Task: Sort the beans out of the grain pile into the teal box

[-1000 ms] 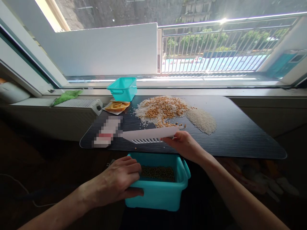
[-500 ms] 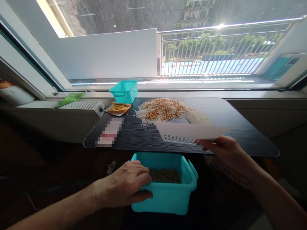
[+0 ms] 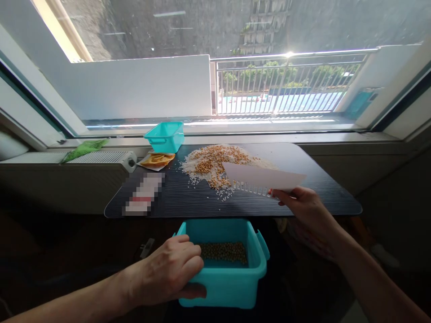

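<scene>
My left hand (image 3: 171,269) is closed over the near left rim of a turquoise plastic bin (image 3: 229,287), fingers inside and thumb outside. A layer of small greenish-brown beans or grains (image 3: 225,252) covers part of the bin's floor. Above the table, my right hand (image 3: 303,202) pinches the right end of a white sheet (image 3: 266,176) with a row of slots along its lower edge. The sheet's left end reaches the near side of a heap of white rice-like grains mixed with round yellow kernels (image 3: 215,159), hiding part of it.
The dark table (image 3: 182,202) stands against a window sill. A second turquoise bin (image 3: 164,138), flat yellow-orange food on paper (image 3: 156,160) and a blurred-out pale item (image 3: 144,194) are at its left. A green cloth (image 3: 85,149) lies on the radiator (image 3: 101,158).
The sheet in my right hand has shifted left into the heap. Some white grains and yellow kernels have spread toward the table's near edge. My left hand keeps its grip; the view has shifted slightly.
</scene>
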{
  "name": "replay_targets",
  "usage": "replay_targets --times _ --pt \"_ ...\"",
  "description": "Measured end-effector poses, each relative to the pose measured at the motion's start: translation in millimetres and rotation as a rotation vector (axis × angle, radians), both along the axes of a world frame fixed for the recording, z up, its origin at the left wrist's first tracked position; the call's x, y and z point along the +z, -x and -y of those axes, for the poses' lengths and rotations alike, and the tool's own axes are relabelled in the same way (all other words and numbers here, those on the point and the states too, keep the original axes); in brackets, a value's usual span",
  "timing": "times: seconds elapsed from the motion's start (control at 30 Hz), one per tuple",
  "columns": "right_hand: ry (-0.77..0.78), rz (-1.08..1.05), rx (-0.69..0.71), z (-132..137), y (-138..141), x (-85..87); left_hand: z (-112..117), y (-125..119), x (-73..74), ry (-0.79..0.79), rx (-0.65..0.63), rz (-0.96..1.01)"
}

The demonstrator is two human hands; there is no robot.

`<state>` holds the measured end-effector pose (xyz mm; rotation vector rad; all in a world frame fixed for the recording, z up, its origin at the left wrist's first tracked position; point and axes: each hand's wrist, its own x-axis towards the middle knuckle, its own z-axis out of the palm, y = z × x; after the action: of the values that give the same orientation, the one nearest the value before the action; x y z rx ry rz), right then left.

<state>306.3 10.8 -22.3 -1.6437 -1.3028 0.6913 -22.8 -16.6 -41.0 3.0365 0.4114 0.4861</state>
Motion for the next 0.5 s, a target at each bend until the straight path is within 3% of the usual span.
replay_targets --times 0.5 --pt "-0.098 0.202 0.197 -45.1 24.1 -27.3 0.2 0.0 -10.2 0.021 0.042 0.01"
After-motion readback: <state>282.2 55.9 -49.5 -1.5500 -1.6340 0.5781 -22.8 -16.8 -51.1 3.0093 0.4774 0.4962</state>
